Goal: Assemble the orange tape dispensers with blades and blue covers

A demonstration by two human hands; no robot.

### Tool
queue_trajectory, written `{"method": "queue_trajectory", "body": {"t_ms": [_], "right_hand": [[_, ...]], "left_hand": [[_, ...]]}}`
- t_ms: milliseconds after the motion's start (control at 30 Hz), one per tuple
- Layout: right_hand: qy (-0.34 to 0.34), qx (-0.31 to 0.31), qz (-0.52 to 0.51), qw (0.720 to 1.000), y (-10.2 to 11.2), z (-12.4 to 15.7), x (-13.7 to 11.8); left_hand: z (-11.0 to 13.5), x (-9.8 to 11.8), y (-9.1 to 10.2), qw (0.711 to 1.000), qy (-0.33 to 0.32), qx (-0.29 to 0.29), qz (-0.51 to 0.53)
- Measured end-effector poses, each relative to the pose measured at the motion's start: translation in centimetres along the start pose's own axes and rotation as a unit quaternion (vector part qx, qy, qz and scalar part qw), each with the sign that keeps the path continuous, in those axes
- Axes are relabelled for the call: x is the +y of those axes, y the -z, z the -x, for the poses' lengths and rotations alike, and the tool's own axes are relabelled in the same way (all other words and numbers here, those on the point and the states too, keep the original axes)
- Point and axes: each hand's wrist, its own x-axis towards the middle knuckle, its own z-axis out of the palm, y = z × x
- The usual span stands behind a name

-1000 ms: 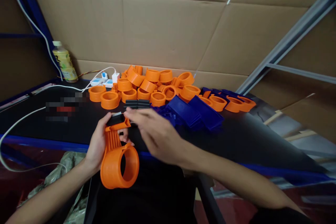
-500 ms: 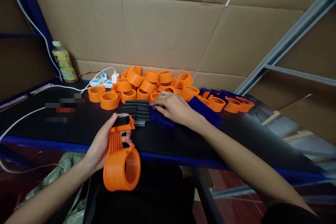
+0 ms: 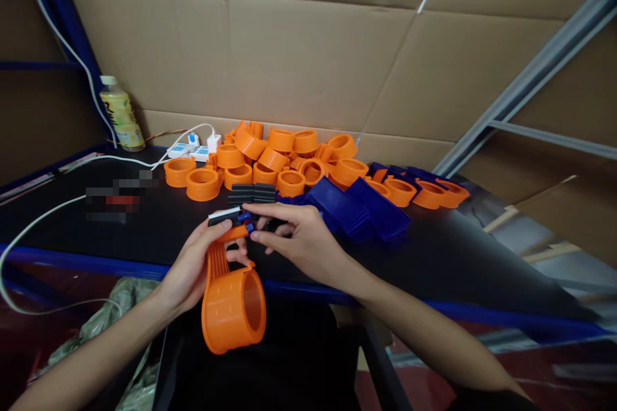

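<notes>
My left hand [image 3: 190,266] grips the stem of an orange plastic ring part [image 3: 234,308], holding it over the table's front edge. A black toothed strip [image 3: 224,216] sits on top of that stem. My right hand [image 3: 296,237] pinches a small blue piece [image 3: 249,223] against the head of the orange part. Just behind my hands lies a stack of black strips [image 3: 251,193]. A heap of blue plastic plates [image 3: 359,209] lies to the right of them.
A pile of orange rings [image 3: 279,160] spreads across the back of the black table [image 3: 96,231]. A drink bottle [image 3: 121,114] stands at the back left beside a white power strip [image 3: 190,149] with cables. Cardboard walls the back; a metal frame [image 3: 525,77] rises at right.
My right hand left the blue pile and came back to the orange part with a small blue piece. The left hand kept hold of the orange part, shifting slightly right.
</notes>
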Motion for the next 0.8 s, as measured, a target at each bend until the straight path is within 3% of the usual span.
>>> {"method": "queue_trajectory", "body": {"t_ms": [100, 467, 633, 800], "right_hand": [[-0.001, -0.025, -0.005, 1.000, 1.1, -0.4, 0.5], [0.214, -0.012, 0.141, 0.967, 1.2, -0.3, 1.7], [0.238, -0.026, 0.191, 0.952, 1.2, -0.1, 1.7], [0.254, 0.017, 0.174, 0.951, 0.6, 0.5, 1.8]], "left_hand": [[0.0, 0.0, 0.1, 1.000, 0.007, -0.004, -0.011], [0.1, 0.4, 0.1, 0.997, 0.047, -0.046, -0.028], [0.3, 0.3, 0.3, 0.996, 0.050, -0.023, -0.064], [0.4, 0.1, 0.1, 0.994, 0.027, -0.017, -0.100]]}}
